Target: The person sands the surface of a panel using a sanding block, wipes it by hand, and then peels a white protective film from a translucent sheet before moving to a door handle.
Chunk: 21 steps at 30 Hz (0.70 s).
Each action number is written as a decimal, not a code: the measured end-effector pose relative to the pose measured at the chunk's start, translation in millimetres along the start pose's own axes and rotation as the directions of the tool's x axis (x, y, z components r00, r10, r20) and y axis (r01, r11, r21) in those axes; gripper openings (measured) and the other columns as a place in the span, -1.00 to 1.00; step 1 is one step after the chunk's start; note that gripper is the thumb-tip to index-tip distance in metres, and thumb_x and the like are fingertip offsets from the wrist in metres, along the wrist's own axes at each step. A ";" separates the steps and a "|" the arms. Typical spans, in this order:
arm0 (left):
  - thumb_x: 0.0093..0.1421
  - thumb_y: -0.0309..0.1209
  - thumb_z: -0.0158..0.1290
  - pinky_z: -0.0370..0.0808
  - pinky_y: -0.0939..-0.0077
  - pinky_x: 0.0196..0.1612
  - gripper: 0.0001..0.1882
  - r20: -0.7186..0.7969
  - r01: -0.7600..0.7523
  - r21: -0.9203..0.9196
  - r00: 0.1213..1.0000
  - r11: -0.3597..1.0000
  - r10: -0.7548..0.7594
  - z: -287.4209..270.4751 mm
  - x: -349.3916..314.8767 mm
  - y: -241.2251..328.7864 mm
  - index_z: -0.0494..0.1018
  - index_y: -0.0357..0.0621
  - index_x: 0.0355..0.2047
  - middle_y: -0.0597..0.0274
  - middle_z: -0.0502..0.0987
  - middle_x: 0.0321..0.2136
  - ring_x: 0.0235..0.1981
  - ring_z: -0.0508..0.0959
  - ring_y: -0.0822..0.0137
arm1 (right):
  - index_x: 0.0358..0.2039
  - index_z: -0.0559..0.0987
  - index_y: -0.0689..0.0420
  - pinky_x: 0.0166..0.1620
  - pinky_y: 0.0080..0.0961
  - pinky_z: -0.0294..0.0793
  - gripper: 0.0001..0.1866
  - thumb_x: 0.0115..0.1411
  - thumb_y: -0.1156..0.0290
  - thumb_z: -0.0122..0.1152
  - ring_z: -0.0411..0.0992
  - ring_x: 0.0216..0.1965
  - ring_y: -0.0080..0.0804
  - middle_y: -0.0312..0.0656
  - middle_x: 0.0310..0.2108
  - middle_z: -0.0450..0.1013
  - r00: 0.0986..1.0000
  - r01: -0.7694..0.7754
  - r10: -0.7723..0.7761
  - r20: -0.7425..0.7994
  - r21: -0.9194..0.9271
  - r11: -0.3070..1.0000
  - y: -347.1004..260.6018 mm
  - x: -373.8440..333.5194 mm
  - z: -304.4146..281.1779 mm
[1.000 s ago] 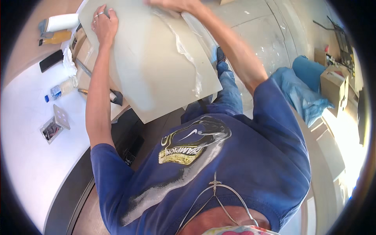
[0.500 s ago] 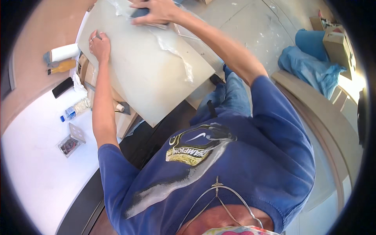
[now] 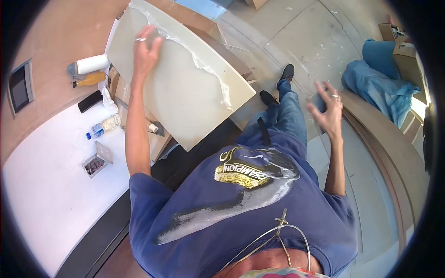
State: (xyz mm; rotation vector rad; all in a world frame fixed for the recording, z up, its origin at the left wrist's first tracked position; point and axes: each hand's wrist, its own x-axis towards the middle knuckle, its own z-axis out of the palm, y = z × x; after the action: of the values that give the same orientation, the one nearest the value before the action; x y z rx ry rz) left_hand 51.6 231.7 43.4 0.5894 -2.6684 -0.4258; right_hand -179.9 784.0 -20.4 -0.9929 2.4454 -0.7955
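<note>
A large, pale, smooth panel (image 3: 181, 92) is tilted in front of me, with a ragged whitish strip (image 3: 199, 62) along its far right side. My left hand (image 3: 147, 54) is over the panel's upper left part, its thumb apart from the slightly blurred fingers. Whether it presses on the surface I cannot tell. Away to the right, off the panel, my right hand (image 3: 330, 113) hangs over the floor. Between its thumb and fingers shows a dark flat block (image 3: 318, 100), partly hidden behind the hand.
On the white surface at left are a paper roll (image 3: 92, 64), a yellow bottle (image 3: 90, 79), a black phone (image 3: 90, 101), a water bottle (image 3: 103, 127) and a small open box (image 3: 95, 162). Cardboard (image 3: 201, 21) lies beneath the panel. Blue plastic sheeting (image 3: 378, 88) and a carton (image 3: 410, 65) sit right.
My right hand has left the panel's far edge and swung right with the dark block. My left hand has moved from the left edge further onto the panel. My view has shifted.
</note>
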 end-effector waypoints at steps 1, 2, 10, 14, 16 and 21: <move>0.29 -0.13 0.21 0.19 0.06 0.40 -0.56 0.146 -0.095 -0.049 0.984 0.994 0.101 0.3 7.7 29.5 0.57 -0.04 0.10 0.04 0.47 0.24 0.33 0.36 -0.01 | 0.29 0.55 -0.20 0.28 0.02 0.28 -0.23 0.00 0.00 0.47 0.33 0.25 0.08 -0.05 0.32 0.34 0.996 -0.071 0.073 -0.042 0.033 0.997 12.5 6.9 1.0; 0.29 -0.13 0.22 0.05 0.00 0.45 -0.60 0.257 -0.155 0.000 0.955 0.988 0.150 4.7 15.7 57.0 0.60 0.02 0.07 0.15 0.48 0.24 0.36 0.34 0.06 | 0.28 0.55 -0.20 0.28 0.04 0.27 -0.23 0.01 -0.01 0.47 0.32 0.26 0.08 -0.06 0.33 0.33 0.995 -0.083 0.084 -0.061 0.020 0.996 18.8 14.8 1.9; 0.23 -0.01 0.25 -0.44 -0.18 0.52 -0.73 0.785 0.042 0.083 0.613 0.996 -0.091 14.1 92.1 62.9 0.73 0.17 -0.22 0.47 0.66 0.02 0.37 0.34 0.36 | 0.28 0.55 -0.23 0.28 0.08 0.26 -0.22 0.00 -0.06 0.49 0.30 0.27 0.06 -0.11 0.33 0.32 0.989 0.150 -0.150 0.001 0.004 0.989 -9.7 68.7 24.3; 0.23 0.02 0.24 -0.52 -0.16 0.51 -0.73 0.713 0.000 0.050 0.700 0.999 -0.035 18.3 91.0 50.9 0.74 0.19 -0.29 0.52 0.69 -0.08 0.26 0.44 0.39 | 0.28 0.56 -0.24 0.28 0.07 0.27 -0.23 0.01 -0.07 0.49 0.31 0.26 0.04 -0.13 0.33 0.31 0.995 0.099 -0.100 0.006 0.087 0.991 -20.0 69.3 31.3; 0.25 0.01 0.23 -0.46 -0.11 0.51 -0.72 0.664 -0.008 0.016 0.748 1.000 -0.005 20.1 85.4 48.6 0.74 0.18 -0.28 0.52 0.69 -0.10 0.17 0.51 0.37 | 0.28 0.56 -0.22 0.29 0.05 0.26 -0.23 0.01 -0.07 0.49 0.31 0.26 0.05 -0.11 0.33 0.31 0.997 0.072 -0.073 0.005 0.104 0.992 -16.5 68.8 32.8; 0.32 -0.14 0.20 0.18 0.15 0.41 -0.76 0.225 0.060 -0.154 0.974 0.986 -0.024 16.3 65.3 33.6 0.71 0.03 -0.18 0.36 0.68 -0.08 0.02 0.61 0.23 | 0.29 0.54 -0.11 0.32 0.02 0.26 -0.20 0.02 -0.06 0.48 0.31 0.29 0.07 -0.03 0.32 0.32 0.997 0.072 -0.074 -0.004 0.292 0.954 -35.5 86.1 24.2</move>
State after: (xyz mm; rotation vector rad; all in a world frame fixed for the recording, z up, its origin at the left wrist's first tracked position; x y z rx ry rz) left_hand -21.7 234.6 60.3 0.5798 -2.8001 -0.7516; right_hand -207.2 692.0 -28.1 -0.9726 2.2104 -1.1381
